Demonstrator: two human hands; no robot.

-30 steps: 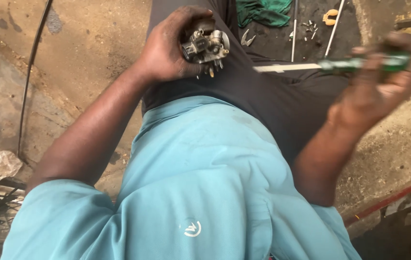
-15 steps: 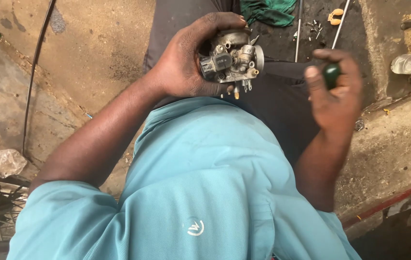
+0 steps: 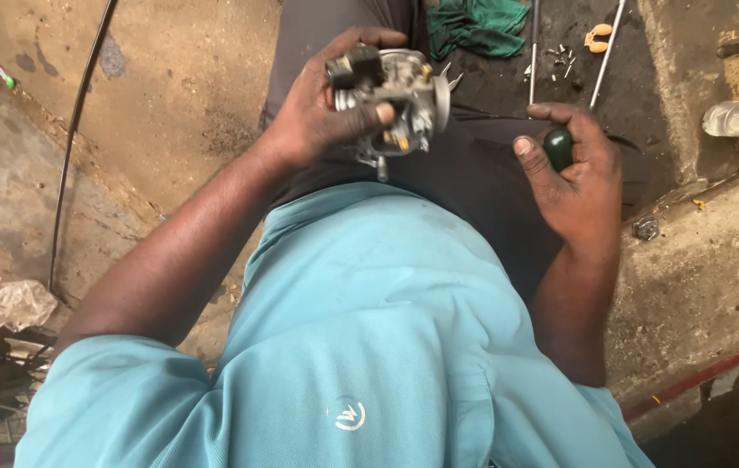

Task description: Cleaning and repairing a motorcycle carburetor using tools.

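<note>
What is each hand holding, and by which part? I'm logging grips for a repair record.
The left hand grips a grey metal carburetor around its body. The right hand clasps a screwdriver's dark green handle; its shaft is barely visible.

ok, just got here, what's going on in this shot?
A person in a light blue shirt holds a small metal carburetor in the left hand, thumb across its body. The right hand grips a green-handled screwdriver, held apart from the part. A green rag, loose screws and thin metal rods lie on the ground beyond.
</note>
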